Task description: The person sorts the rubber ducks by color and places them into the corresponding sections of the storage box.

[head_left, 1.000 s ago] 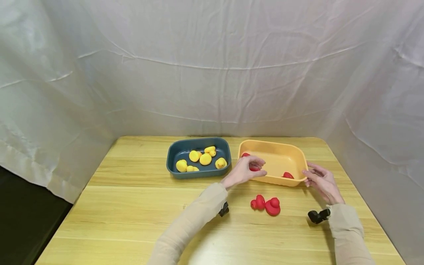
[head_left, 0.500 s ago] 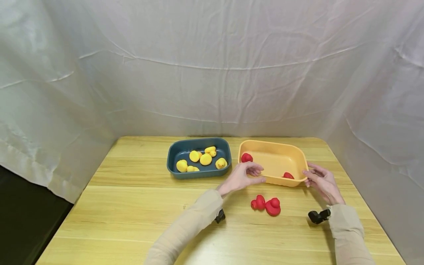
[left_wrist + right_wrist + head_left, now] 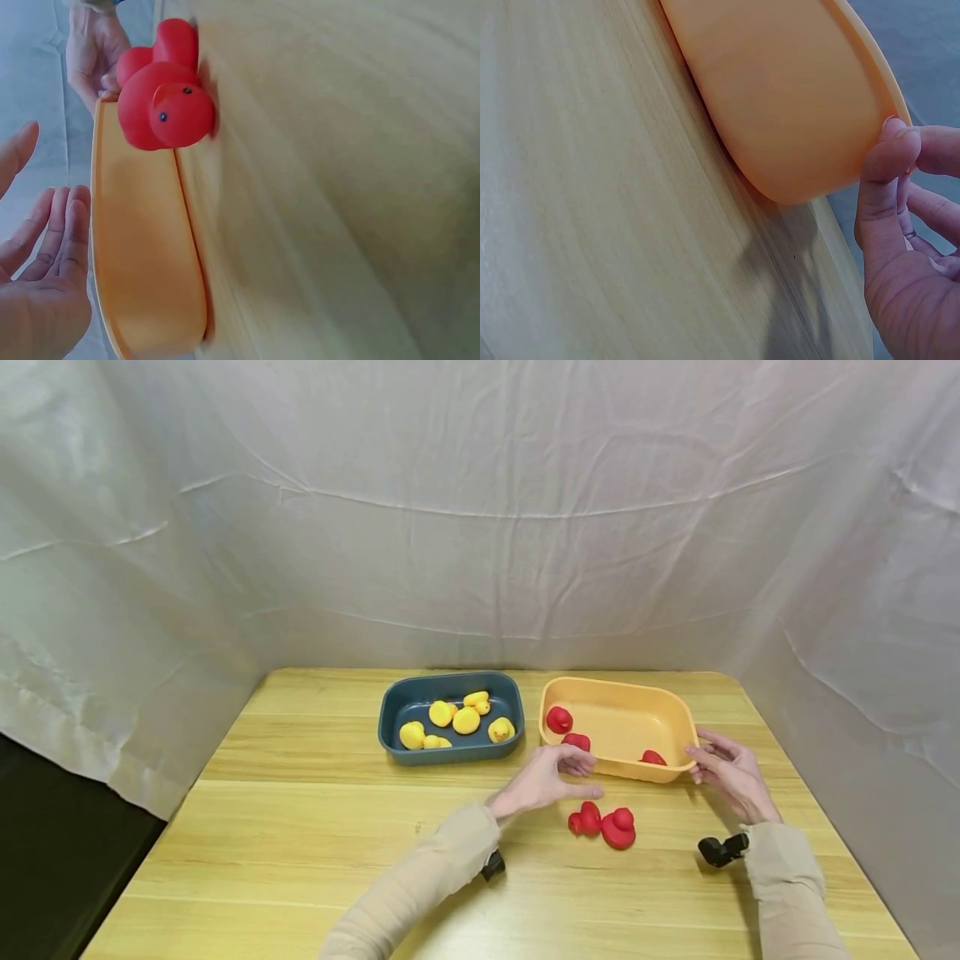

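Note:
An orange tray stands at the right of the wooden table, with three red ducks inside it. Two more red ducks lie on the table in front of it; the left wrist view shows one such duck beside the orange tray. My left hand hovers open and empty between the tray's front wall and those two ducks. My right hand holds the tray's right rim, and its thumb presses the orange tray at the corner.
A dark blue tray with several yellow ducks sits left of the orange one. White cloth hangs behind and on both sides. The table's left half and front are bare wood.
My left hand has let go of a red duck inside the orange tray and drawn back toward me, now empty. The right hand has stayed on the rim.

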A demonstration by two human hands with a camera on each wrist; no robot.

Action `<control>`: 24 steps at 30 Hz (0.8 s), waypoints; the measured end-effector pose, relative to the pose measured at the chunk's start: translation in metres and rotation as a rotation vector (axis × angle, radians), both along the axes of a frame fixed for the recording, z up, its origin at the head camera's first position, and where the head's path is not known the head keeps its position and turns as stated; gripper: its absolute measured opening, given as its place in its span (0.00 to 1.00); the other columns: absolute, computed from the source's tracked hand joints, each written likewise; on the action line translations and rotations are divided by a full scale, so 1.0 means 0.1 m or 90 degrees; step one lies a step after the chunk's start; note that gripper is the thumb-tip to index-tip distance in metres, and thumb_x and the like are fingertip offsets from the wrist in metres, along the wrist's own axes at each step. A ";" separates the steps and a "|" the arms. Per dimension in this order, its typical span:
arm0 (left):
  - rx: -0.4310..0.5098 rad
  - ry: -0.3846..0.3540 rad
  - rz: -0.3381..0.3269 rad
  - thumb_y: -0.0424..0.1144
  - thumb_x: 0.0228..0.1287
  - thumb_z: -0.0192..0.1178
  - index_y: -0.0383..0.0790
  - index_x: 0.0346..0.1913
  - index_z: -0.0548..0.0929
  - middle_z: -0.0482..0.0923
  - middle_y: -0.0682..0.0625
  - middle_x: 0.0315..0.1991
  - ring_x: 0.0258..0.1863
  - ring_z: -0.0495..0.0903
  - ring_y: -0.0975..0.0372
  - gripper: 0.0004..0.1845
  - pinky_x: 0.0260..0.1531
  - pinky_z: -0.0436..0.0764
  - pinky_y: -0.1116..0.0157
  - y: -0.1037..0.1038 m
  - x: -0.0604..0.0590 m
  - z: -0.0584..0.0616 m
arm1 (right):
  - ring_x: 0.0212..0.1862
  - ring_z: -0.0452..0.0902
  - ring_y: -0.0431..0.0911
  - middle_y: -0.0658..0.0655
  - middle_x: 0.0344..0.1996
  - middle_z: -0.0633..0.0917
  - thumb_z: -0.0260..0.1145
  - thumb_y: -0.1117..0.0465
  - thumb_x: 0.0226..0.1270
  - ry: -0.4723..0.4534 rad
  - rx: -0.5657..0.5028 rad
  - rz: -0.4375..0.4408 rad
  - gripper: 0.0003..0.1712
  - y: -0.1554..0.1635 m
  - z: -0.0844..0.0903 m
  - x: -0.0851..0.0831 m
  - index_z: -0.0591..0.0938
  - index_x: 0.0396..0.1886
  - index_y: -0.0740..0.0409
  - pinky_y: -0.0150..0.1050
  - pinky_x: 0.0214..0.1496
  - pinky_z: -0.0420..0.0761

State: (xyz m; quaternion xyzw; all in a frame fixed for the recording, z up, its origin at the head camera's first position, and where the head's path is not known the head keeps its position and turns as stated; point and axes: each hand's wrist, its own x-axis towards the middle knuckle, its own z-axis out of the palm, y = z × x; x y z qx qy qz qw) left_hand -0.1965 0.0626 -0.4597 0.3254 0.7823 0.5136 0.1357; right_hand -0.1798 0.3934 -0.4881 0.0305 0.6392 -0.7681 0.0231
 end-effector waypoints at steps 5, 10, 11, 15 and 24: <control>-0.015 -0.031 -0.015 0.41 0.57 0.75 0.32 0.56 0.82 0.85 0.39 0.52 0.52 0.85 0.52 0.26 0.57 0.84 0.65 -0.02 0.05 -0.05 | 0.27 0.80 0.39 0.49 0.31 0.84 0.63 0.71 0.71 -0.002 0.001 0.001 0.28 0.00 0.01 0.00 0.65 0.67 0.66 0.29 0.28 0.83; -0.048 -0.043 -0.025 0.43 0.56 0.76 0.32 0.57 0.82 0.85 0.40 0.52 0.50 0.85 0.60 0.29 0.56 0.83 0.71 -0.03 0.09 -0.10 | 0.26 0.80 0.39 0.49 0.31 0.84 0.62 0.71 0.71 0.000 0.000 0.002 0.25 -0.01 0.01 0.00 0.67 0.65 0.64 0.29 0.28 0.83; -0.056 -0.042 -0.026 0.44 0.56 0.76 0.33 0.57 0.82 0.85 0.41 0.53 0.49 0.85 0.62 0.29 0.56 0.82 0.72 -0.03 0.09 -0.10 | 0.26 0.80 0.39 0.49 0.31 0.84 0.62 0.71 0.71 0.000 0.000 0.002 0.25 -0.01 0.01 0.00 0.67 0.65 0.63 0.29 0.28 0.83; -0.089 -0.033 -0.034 0.45 0.54 0.77 0.34 0.59 0.81 0.85 0.44 0.54 0.50 0.83 0.68 0.31 0.56 0.80 0.76 -0.02 0.10 -0.14 | 0.26 0.80 0.39 0.49 0.31 0.84 0.62 0.71 0.72 0.001 0.002 0.002 0.24 -0.01 0.01 0.00 0.68 0.64 0.63 0.29 0.28 0.83; -0.151 -0.025 -0.034 0.46 0.49 0.80 0.39 0.61 0.81 0.84 0.51 0.55 0.51 0.80 0.69 0.35 0.58 0.79 0.75 0.00 0.13 -0.22 | 0.27 0.81 0.39 0.49 0.31 0.84 0.62 0.71 0.72 0.003 0.006 0.004 0.25 0.00 0.01 0.00 0.67 0.65 0.64 0.28 0.28 0.84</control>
